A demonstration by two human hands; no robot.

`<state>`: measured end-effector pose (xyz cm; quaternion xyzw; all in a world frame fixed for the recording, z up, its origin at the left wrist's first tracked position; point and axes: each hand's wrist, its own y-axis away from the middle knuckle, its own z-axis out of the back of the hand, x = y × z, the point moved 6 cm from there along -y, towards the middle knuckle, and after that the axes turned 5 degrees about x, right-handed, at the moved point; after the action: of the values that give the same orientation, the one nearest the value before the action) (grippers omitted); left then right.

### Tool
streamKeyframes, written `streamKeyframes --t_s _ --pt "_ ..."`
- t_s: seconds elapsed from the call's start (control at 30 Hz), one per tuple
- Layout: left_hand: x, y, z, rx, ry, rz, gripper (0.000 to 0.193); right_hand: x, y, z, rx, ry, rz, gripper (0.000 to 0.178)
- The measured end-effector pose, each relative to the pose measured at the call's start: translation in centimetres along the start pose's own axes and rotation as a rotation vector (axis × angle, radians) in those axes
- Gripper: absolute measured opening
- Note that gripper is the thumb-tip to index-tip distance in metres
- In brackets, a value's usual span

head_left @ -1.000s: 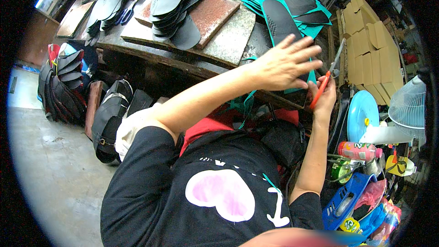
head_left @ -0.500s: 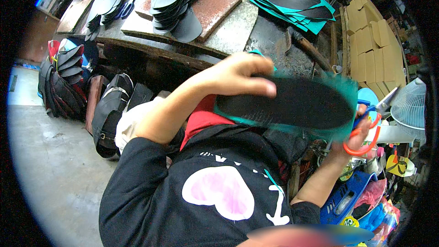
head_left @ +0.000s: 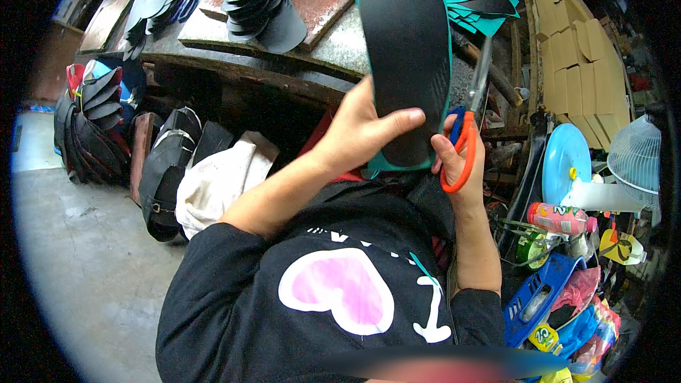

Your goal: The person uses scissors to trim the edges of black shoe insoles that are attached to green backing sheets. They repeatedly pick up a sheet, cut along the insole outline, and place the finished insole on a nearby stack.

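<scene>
A black shoe insole [head_left: 408,42] on a teal backing sheet stands lengthwise before me, its lower end toward my body. My left hand [head_left: 376,124] grips it near that lower end, thumb lying across the black face and the other fingers hidden behind. In my right hand [head_left: 461,163] is a pair of scissors [head_left: 469,138] with orange and blue handles, blades pointing up beside the sheet's right edge. The fingertips of my right hand come close to the insole's lower right corner; whether they touch it I cannot tell.
On the workbench [head_left: 284,64] lie a stack of grey insoles [head_left: 259,0], blue-handled scissors [head_left: 186,7] and teal sheets with black insole shapes [head_left: 489,7]. Cardboard boxes [head_left: 578,71] and a fan [head_left: 633,159] stand at right. A white cloth [head_left: 220,181] and black bag are at left.
The insole sheet has swung from lying crosswise to pointing away from me. My right hand has come left with the scissors, whose blades now point up.
</scene>
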<state>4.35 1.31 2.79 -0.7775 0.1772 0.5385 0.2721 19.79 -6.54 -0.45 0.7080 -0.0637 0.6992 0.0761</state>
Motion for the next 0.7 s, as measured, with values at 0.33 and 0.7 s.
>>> streamKeyframes --t_s 0.33,0.7 --pt "-2.0 -2.7 5.4 -0.310 -0.127 -0.318 0.045 -1.5 3.7 -1.6 0.481 0.014 -0.198 0.097" --pt "-1.3 -2.0 2.9 -0.215 0.057 -0.239 0.043 -0.4 3.8 -3.6 0.512 -0.150 -0.240 0.110"
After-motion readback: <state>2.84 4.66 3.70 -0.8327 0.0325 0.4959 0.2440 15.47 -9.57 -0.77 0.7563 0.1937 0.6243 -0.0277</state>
